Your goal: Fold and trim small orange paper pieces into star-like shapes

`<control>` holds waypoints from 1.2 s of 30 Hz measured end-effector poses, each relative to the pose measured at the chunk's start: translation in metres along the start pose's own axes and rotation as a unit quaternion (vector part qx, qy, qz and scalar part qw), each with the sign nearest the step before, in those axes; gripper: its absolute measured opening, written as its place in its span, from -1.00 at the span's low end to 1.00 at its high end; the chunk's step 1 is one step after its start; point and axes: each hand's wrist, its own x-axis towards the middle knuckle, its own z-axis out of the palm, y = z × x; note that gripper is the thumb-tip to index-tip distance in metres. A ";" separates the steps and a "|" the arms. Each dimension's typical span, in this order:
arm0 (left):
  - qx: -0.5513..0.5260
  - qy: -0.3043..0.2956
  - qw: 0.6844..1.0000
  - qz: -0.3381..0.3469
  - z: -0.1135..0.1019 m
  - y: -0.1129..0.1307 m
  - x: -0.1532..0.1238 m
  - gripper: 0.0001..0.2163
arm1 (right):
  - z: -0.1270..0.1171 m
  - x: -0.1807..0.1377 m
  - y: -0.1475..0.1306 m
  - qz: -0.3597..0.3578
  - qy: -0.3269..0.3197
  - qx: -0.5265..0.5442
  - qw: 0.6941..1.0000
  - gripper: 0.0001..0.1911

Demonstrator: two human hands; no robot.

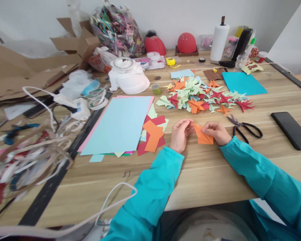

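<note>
A piece of orange folded paper (202,138) with crease lines across it is held up just above the wooden table. My right hand (218,133) pinches its right side between thumb and fingers. At the paper's upper left corner, the fingertips of my left hand (180,134) are closed on the pointed tip. Just beyond my hands lies a pile of folded paper shapes (190,92) in green, orange, red and blue. Black-handled scissors (244,127) rest beside my right wrist, blades partly spread. Orange paper pieces (154,135) lie left of my left hand.
Large coloured sheets (120,124) are stacked on the left, light blue on top. A phone (292,130) lies at right, near a turquoise sheet (244,83). Cables and straps (40,157) clutter the far left. A white cable (115,207) crosses the front edge.
</note>
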 end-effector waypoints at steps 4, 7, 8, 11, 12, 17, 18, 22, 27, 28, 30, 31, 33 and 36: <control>0.097 -0.027 0.995 0.000 0.003 -0.003 -0.004 -0.75 | -0.001 0.001 0.003 -0.023 -0.014 -0.015 1.000 -0.72; 0.169 -0.035 0.984 0.036 0.004 -0.007 -0.006 -0.78 | -0.001 0.003 0.006 -0.056 -0.027 -0.030 0.998 -0.72; 0.179 -0.035 0.982 0.043 0.003 -0.007 -0.006 -0.78 | -0.001 0.003 0.007 -0.062 -0.030 -0.035 0.997 -0.71; 0.177 -0.028 0.982 0.057 0.002 -0.008 -0.006 -0.79 | -0.001 0.004 0.008 -0.065 -0.032 -0.052 0.996 -0.69; 0.172 -0.029 0.983 0.062 0.002 -0.008 -0.006 -0.79 | -0.001 0.004 0.007 -0.065 -0.031 -0.057 0.996 -0.69; 0.155 -0.021 0.985 0.074 0.003 -0.009 -0.007 -0.78 | 0.000 0.003 0.004 -0.064 -0.028 -0.064 0.996 -0.67; 0.153 -0.017 0.985 0.075 0.003 -0.009 -0.007 -0.77 | 0.000 0.003 0.004 -0.062 -0.027 -0.064 0.996 -0.67; 0.140 -0.005 0.988 0.062 0.002 -0.010 -0.007 -0.76 | 0.000 0.003 0.004 -0.052 -0.030 -0.054 0.997 -0.67; 0.124 -0.005 0.991 0.040 0.001 -0.009 -0.006 -0.79 | 0.001 0.002 0.004 -0.032 -0.038 -0.032 0.998 -0.67; 0.124 -0.004 0.991 0.042 0.001 -0.009 -0.006 -0.79 | 0.001 0.002 0.004 -0.031 -0.038 -0.029 0.998 -0.67; 0.126 -0.001 0.991 0.052 0.001 -0.009 -0.006 -0.78 | 0.001 0.002 0.004 -0.029 -0.036 -0.024 0.999 -0.68; 0.127 0.000 0.990 0.057 0.001 -0.009 -0.005 -0.78 | 0.002 0.002 0.004 -0.028 -0.036 -0.022 0.999 -0.68; 0.124 0.001 0.990 0.064 0.001 -0.009 -0.005 -0.78 | 0.002 0.001 0.004 -0.025 -0.037 -0.019 0.999 -0.69; 0.111 0.003 0.992 0.064 0.000 -0.011 -0.004 -0.77 | 0.002 0.001 0.004 -0.024 -0.042 -0.017 0.999 -0.69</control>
